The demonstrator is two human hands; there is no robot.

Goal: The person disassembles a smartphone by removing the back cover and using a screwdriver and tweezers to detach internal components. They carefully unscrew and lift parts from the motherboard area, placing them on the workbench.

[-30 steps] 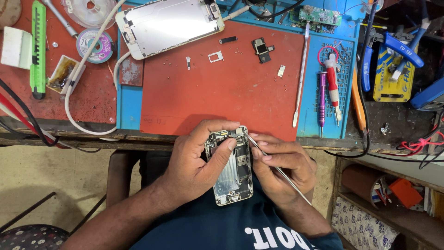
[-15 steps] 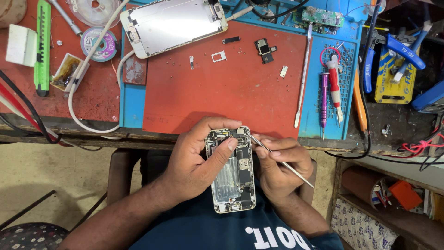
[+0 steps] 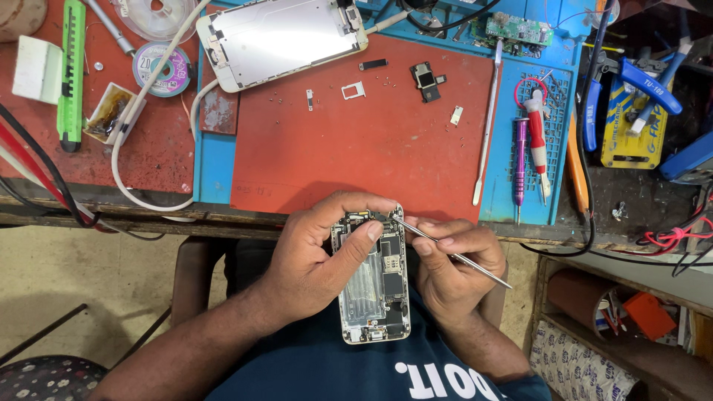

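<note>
My left hand [image 3: 316,256] grips an opened phone body [image 3: 375,286] from its left side, thumb resting on the circuit board near the top. The phone is held upright over my lap, just in front of the bench edge. My right hand [image 3: 449,260] holds thin metal tweezers [image 3: 445,249]; their tip touches a small part at the phone's top edge. The removed phone screen [image 3: 278,37] lies face down at the back of the red work mat [image 3: 356,141].
Small loose phone parts [image 3: 427,76] and a metal tray piece [image 3: 353,90] lie on the mat. A metal spudger [image 3: 486,126], screwdrivers [image 3: 531,145] and blue-handled pliers [image 3: 631,82] sit at right. A white cable [image 3: 134,126], solder wick reel [image 3: 157,68] and green knife [image 3: 72,74] lie left.
The phone has shifted slightly lower and more upright in my left hand. The tweezers have swung a little, their tip staying at the phone's top edge.
</note>
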